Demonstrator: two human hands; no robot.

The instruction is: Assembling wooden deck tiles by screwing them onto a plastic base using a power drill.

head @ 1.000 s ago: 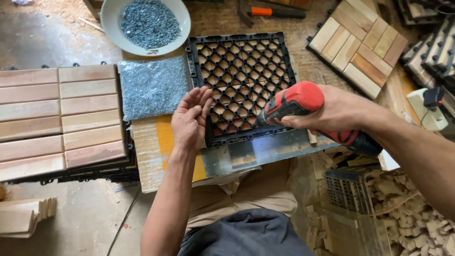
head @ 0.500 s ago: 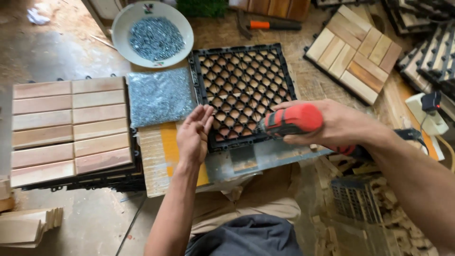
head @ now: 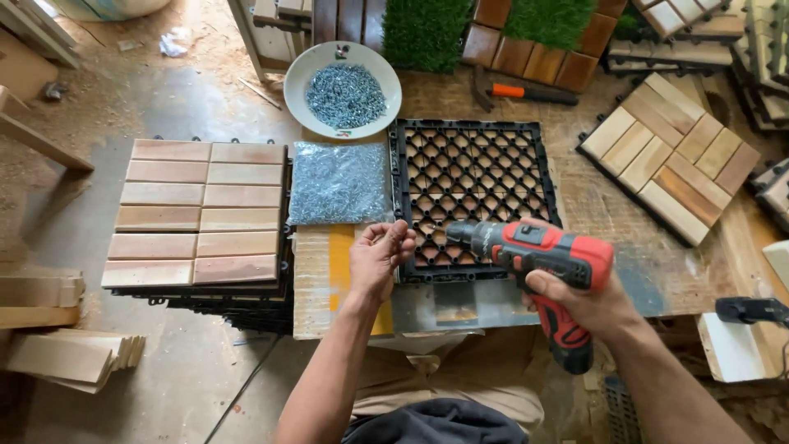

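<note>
You have one view only, from the camera on your head, so nothing is shared with a second view. It looks steeply down and forward over the black plastic grid tile (head: 475, 197), which sits just above the middle of the picture. It stands close enough that your forearms enter from the bottom edge, yet far enough to take in the white bowl of screws (head: 345, 89) beyond the grid and the stacked wooden tiles (head: 201, 215) to its left.

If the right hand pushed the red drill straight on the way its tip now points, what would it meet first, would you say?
Probably the left hand: the drill in the right hand points left at its pinched fingertips, above the black grid tile. Depth is uncertain.
</note>
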